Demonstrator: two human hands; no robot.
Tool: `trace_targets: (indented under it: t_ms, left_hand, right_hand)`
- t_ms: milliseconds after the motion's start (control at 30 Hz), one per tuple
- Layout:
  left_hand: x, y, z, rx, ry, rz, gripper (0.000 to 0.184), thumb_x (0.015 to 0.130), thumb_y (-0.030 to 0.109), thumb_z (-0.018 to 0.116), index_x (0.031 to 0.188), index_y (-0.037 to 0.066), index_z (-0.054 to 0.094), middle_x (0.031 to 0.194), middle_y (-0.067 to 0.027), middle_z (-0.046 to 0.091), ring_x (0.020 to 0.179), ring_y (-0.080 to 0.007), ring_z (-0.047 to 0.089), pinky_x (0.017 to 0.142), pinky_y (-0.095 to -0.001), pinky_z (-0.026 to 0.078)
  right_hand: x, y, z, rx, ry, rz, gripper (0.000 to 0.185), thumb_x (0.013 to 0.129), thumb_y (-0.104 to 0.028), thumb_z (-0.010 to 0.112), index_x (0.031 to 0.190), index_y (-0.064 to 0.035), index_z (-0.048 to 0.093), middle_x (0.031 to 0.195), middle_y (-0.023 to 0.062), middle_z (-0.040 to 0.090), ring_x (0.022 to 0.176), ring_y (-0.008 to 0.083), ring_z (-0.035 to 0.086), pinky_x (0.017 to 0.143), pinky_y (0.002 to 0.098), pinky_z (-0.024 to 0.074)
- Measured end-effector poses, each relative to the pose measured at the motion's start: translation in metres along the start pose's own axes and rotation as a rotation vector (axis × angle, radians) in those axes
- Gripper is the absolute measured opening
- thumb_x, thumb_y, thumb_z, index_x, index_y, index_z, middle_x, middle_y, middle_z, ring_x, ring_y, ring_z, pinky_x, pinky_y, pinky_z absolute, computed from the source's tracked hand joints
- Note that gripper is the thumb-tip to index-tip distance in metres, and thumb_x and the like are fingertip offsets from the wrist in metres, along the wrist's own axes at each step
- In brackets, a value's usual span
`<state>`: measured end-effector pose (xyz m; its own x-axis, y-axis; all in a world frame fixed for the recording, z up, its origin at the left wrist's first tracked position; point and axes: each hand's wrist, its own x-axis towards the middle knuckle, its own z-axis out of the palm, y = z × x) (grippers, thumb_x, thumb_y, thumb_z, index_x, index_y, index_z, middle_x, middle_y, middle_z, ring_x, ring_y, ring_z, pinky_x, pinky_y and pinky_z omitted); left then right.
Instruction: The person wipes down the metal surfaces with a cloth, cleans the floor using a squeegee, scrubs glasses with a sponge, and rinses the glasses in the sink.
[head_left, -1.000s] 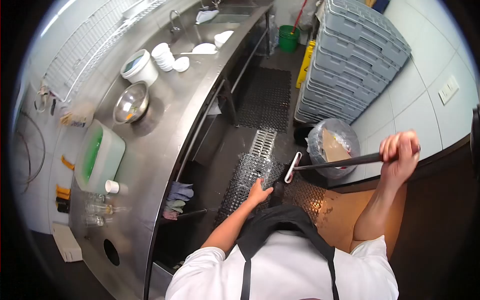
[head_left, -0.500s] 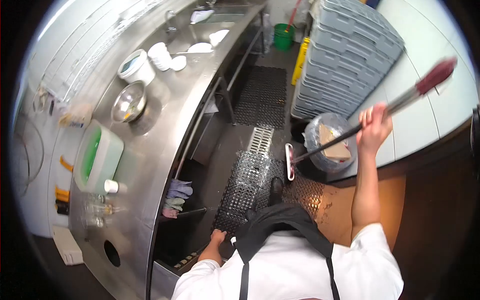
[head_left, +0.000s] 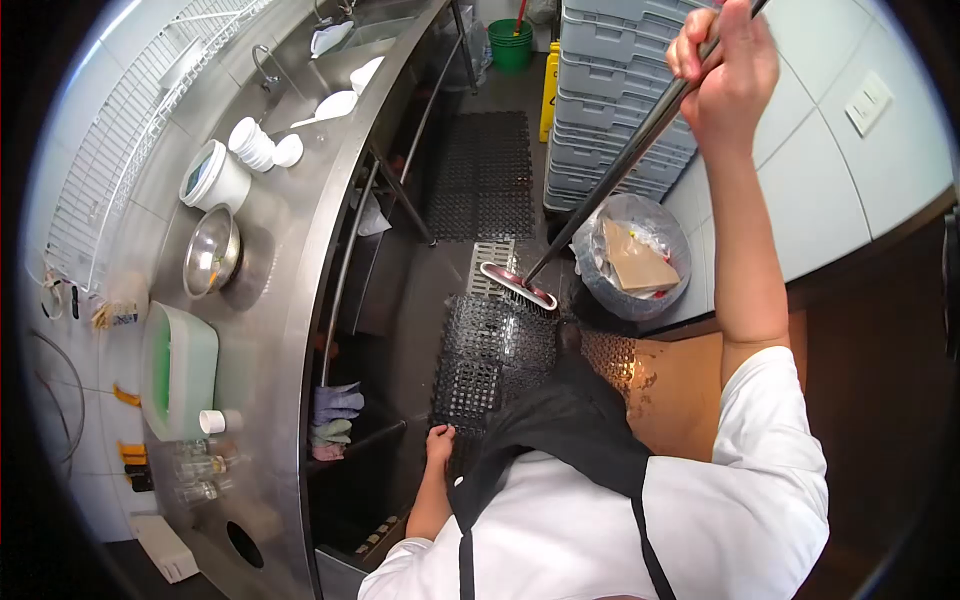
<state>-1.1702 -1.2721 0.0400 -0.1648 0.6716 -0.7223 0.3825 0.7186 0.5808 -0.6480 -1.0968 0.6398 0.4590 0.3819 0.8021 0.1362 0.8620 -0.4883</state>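
My right hand (head_left: 728, 80) is raised at the upper right, its fingers wrapped round the metal handle of a broom (head_left: 630, 150). The handle slopes down to the left. At its lower end, the red-and-white broom head (head_left: 518, 286) with dark bristles rests over the metal floor drain grate (head_left: 490, 262) and the near edge of a black rubber mat (head_left: 475, 350). Low by my left side hangs my left hand (head_left: 440, 442), its fingers curled in and nothing visible in them, close to the mat's edge.
A steel counter (head_left: 290, 260) runs along the left with a metal bowl (head_left: 212, 250), a white bucket (head_left: 216, 176) and a tub of green liquid (head_left: 180, 370). On the right are a lined trash bin (head_left: 590, 285) and stacked grey crates (head_left: 620, 80). A green bucket (head_left: 510, 48) stands behind.
My right hand has moved up, and the handle stands steeper. The broom head has swung left from beside the bin onto the drain grate and turned crosswise. My left hand stays low.
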Motion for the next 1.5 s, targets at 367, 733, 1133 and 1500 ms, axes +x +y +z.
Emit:
trace_targets:
  t_ms: [367,733,1133,1500]
  left_hand:
    - [-0.035,0.100,0.052,0.066,0.072,-0.267,0.033,0.087,0.023,0.071,0.111,0.006,0.057,0.082,-0.0057,0.062,0.059,-0.0133,0.054,0.049,-0.0294,0.043]
    - [-0.028,0.174,0.118,-0.022,-0.031,-0.093,0.032,0.088,0.018,0.069,0.113,0.003,0.057,0.088,-0.0031,0.062,0.072,-0.0124,0.057,0.067,-0.0270,0.048]
    - [0.024,0.247,0.108,0.005,-0.036,-0.100,0.029,0.089,0.017,0.068,0.112,0.002,0.057,0.086,-0.0029,0.062,0.072,-0.0111,0.055,0.067,-0.0260,0.046]
    - [0.029,0.250,0.111,-0.010,-0.063,-0.078,0.031,0.089,0.018,0.068,0.115,0.004,0.056,0.083,-0.0011,0.060,0.069,-0.0098,0.053,0.062,-0.0255,0.045]
  right_hand:
    - [0.162,0.058,-0.100,-0.018,-0.079,-0.171,0.029,0.099,-0.033,0.054,0.090,-0.0061,0.054,0.054,-0.0056,0.043,0.035,0.0025,0.040,0.029,0.0178,0.0335]
    - [0.224,0.139,-0.124,-0.168,-0.084,-0.135,0.024,0.100,-0.027,0.053,0.085,-0.0091,0.055,0.052,-0.0078,0.035,0.033,0.0016,0.034,0.029,0.0174,0.0316]
    - [0.252,0.116,-0.120,-0.279,-0.162,-0.188,0.021,0.100,-0.030,0.052,0.096,-0.0095,0.053,0.052,-0.0065,0.037,0.034,0.0027,0.037,0.029,0.0176,0.0336]
    - [0.249,0.118,-0.102,-0.290,-0.188,-0.193,0.023,0.100,-0.032,0.052,0.106,-0.0099,0.051,0.052,-0.0054,0.038,0.035,0.0038,0.038,0.028,0.0179,0.0355]
